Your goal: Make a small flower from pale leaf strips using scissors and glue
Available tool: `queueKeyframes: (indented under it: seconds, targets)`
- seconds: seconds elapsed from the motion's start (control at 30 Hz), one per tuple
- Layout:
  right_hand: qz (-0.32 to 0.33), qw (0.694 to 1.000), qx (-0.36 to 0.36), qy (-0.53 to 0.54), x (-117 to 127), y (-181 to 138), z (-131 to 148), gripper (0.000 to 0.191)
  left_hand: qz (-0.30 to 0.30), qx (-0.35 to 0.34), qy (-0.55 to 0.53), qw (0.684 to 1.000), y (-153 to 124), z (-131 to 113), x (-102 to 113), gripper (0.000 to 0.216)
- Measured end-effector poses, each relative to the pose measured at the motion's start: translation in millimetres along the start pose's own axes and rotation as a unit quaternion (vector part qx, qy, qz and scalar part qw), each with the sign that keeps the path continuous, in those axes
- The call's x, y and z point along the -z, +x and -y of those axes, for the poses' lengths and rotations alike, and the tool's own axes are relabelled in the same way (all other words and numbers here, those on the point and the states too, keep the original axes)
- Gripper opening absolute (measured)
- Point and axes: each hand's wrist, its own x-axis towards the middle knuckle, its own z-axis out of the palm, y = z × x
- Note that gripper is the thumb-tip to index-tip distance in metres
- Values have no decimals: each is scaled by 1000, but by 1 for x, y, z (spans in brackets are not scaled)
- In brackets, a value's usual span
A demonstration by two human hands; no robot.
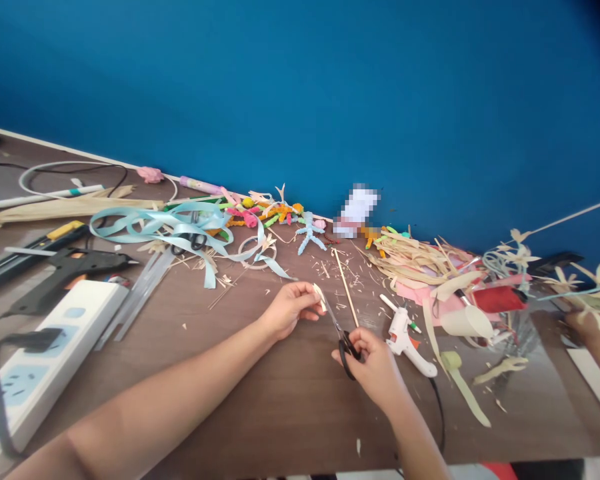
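My left hand (pixel 294 312) pinches a small pale strip (pixel 320 298), perhaps dried husk or paper, above the middle of the table. Black-handled scissors (pixel 349 347) are in my right hand (pixel 373 363), its fingers through the loops. Their blades point up and left and meet the strip at my left fingertips. Just beyond the scissors lies a thin wooden stick (pixel 346 287). To the right of my right hand rests a white glue gun (pixel 407 340). Pale clippings (pixel 325 269) are scattered on the brown table (pixel 260 413).
Light blue ribbon (pixel 165 223), a black glue gun (pixel 70 270) and a white power strip (pixel 55 360) occupy the left side. Pale husk strips (pixel 415 257), a red roll (pixel 500 299) and a green-beige tape roll (pixel 451 361) lie right. Another person's arm (pixel 597 347) shows at the right edge.
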Motion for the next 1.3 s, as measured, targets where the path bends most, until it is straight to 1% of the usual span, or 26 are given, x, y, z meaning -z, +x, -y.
queueKeyframes:
  seconds: [0.4, 0.63, 0.83, 1.03, 1.17, 1.23, 1.3]
  targets:
    - [-16, 998, -1, -61, -1, 0, -3, 31, 17, -2, 8, 1000, -1, -1, 0, 20]
    - [-4, 999, 13, -51, -2, -1, 2, 26, 10, 2, 9, 1000, -2, -1, 0, 19]
    - [-7, 998, 12, -67, -1, -1, 4, 28, 10, 4, 4, 1000, -1, -1, 0, 20]
    - [-16, 998, 6, -67, 1, 0, 0, 30, 12, 1, 8, 1000, -2, -1, 0, 21]
    - [-19, 999, -6, -34, -1, 0, -2, 30, 14, 3, 11, 1000, -2, -2, -1, 21]
    - [-12, 1000, -18, 6, -3, 0, -1, 30, 16, 4, 12, 1000, -2, -3, -1, 21]
    - [0, 997, -44, 69, -4, 1, 1, 30, 14, 2, 10, 1000, -2, -3, -1, 21]
